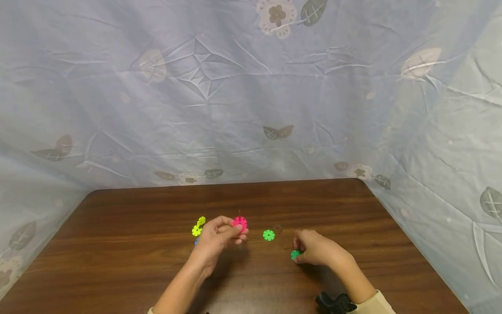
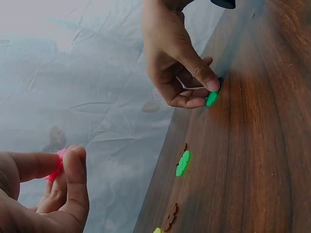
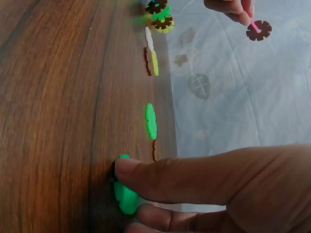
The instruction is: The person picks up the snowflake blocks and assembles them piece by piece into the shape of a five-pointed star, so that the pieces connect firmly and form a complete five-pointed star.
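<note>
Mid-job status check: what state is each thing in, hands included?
Left hand: pinching the pink disc.
Pink disc: off the table, slotted into a brown disc.
Right hand: pinching the darker green disc.
Darker green disc: gripped; table contact unclear.
Lighter green disc: lying loose on the table.
Yellow discs: on the table; joined or not, unclear.
Blue disc: mostly hidden behind the left hand.
</note>
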`<state>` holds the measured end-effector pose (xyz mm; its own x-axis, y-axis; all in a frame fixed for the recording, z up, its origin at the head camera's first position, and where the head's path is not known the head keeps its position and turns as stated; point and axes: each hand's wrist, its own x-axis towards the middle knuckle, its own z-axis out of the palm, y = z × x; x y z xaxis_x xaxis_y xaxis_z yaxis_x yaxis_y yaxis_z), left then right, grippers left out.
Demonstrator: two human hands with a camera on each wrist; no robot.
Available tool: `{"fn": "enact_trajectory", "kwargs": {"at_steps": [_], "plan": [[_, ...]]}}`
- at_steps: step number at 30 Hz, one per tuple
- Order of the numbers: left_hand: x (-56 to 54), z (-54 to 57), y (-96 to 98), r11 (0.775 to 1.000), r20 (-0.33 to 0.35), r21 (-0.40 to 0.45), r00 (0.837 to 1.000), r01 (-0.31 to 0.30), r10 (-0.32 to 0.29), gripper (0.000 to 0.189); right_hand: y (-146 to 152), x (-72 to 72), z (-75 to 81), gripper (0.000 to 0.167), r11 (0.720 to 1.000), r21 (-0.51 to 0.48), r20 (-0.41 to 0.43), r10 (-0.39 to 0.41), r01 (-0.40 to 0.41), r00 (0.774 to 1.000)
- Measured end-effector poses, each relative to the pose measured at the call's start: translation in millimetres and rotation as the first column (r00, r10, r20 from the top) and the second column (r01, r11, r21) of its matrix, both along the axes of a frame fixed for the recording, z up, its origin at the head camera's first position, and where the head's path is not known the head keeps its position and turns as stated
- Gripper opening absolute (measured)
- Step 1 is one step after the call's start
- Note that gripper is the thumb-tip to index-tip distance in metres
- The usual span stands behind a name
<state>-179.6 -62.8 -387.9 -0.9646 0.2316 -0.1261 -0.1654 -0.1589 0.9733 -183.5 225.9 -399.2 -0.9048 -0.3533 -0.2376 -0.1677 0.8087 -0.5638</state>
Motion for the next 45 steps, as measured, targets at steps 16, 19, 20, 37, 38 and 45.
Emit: {"fn": "enact_trajectory", "kwargs": {"at_steps": [16,19,20,37,38,45], "plan": [[0.3,3.2,-6.6,0.994,-0.019,-0.043,0.995,-0.096,0.095,0.016,-2,-2.9,2.0,0.017,0.99,-0.089,-0.016,0.109,-0.11,0.994],[3.1,1.6,-4.9,0.995,-0.018,-0.091,0.999,-0.041,0.039,0.018,-3,-4.4,2.6,0.009,0.974,-0.147,-0.076,0.163,-0.172,0.984],[4.3,0.9,-4.0,0.994,-0.017,-0.105,1.0,-0.017,0.015,0.019,-4,-4.9,2.6,0.01,0.968,-0.172,-0.102,0.168,-0.184,0.98],[18.6,-4.9,8.0,0.965,-0.024,-0.179,0.98,0.192,-0.2,0.024,-41,0.0,-7.6,0.004,0.74,-0.594,-0.465,0.003,-0.314,0.885],[18.7,-4.8,8.3,0.965,-0.026,-0.174,0.978,0.198,-0.206,0.024,-42,0.0,-8.1,0.005,0.738,-0.593,-0.473,0.003,-0.321,0.881],[17.9,-3.3,6.5,0.965,-0.026,-0.127,0.972,0.228,-0.233,0.023,-42,1.3,-7.1,0.008,0.743,-0.571,-0.523,0.0,-0.35,0.852]]}}
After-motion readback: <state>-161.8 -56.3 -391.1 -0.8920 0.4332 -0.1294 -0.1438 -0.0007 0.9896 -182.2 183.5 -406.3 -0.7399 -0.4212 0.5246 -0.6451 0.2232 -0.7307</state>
